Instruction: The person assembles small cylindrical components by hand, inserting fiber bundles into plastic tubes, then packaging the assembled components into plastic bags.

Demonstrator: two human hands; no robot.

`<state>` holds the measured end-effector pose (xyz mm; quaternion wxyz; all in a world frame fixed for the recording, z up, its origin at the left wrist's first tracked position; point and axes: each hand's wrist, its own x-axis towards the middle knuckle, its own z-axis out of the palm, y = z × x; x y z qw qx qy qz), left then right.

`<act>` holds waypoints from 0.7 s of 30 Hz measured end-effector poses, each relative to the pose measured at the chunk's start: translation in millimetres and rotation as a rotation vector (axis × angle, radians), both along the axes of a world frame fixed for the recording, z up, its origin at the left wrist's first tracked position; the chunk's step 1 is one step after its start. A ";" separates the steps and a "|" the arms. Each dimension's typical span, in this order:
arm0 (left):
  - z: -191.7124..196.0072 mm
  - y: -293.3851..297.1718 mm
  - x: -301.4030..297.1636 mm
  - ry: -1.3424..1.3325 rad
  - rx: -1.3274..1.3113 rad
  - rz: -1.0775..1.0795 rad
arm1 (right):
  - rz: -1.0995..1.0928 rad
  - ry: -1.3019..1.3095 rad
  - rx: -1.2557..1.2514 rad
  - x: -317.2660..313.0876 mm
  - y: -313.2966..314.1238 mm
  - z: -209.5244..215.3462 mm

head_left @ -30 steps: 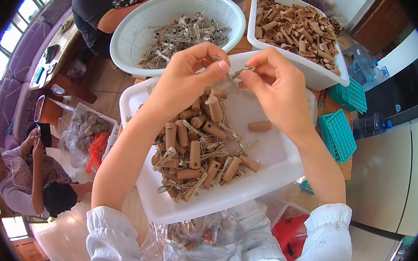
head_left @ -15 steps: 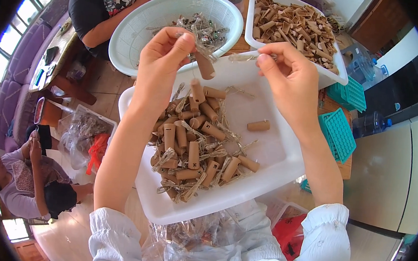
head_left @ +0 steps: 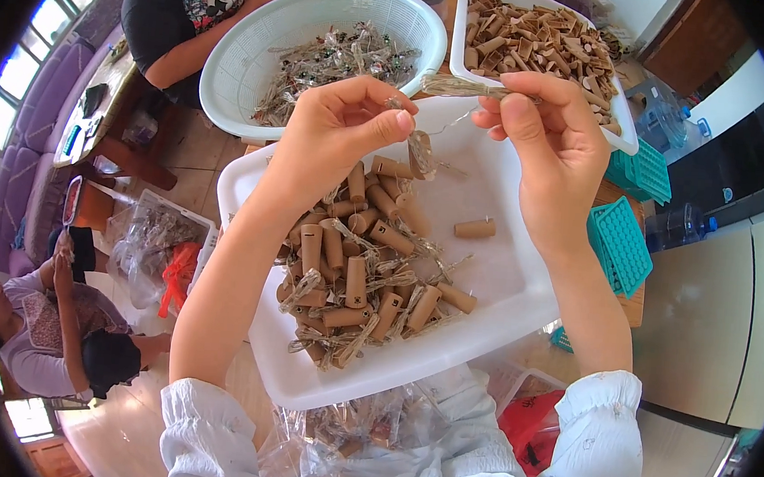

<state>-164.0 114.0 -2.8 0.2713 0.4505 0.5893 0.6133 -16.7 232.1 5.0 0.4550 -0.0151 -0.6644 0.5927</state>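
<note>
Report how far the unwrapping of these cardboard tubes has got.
Done: the far tray is heaped with bare tubes, and the round basket holds loose wrappers. In hand: the right hand pinches a wrapper strip, the left hand a small piece. Left: a pile of wrapped tubes in the near tray.

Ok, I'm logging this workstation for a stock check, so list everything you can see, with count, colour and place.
white tray: one, white, centre, under the hands
brown tubes: a heap plus one apart, brown, on the white tray
round basket: one, white, upper left, holding clear wrappers
rectangular tub: one, white, top right, full of brown tubes
teal grids: two, teal, right of the tray
plastic bags: several, clear, bottom, on the lap
other people: two, one lower left, one at top
left hand: pinching a clear wrapper above the tray
right hand: gripping a wrapped strand by the tub
</note>
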 end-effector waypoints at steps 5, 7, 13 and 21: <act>-1.4 0.5 0.8 -0.015 0.054 -0.128 | -0.136 0.030 -0.009 1.6 5.1 1.6; -0.4 0.9 3.0 -0.012 0.080 -0.150 | -0.163 0.023 -0.030 2.3 6.8 3.3; -1.1 -1.7 2.1 -0.120 0.129 -0.235 | -0.103 -0.037 -0.127 -1.3 8.3 1.5; 4.3 -5.0 5.1 -0.217 0.057 -0.212 | -0.086 0.000 -0.075 -0.3 3.3 2.8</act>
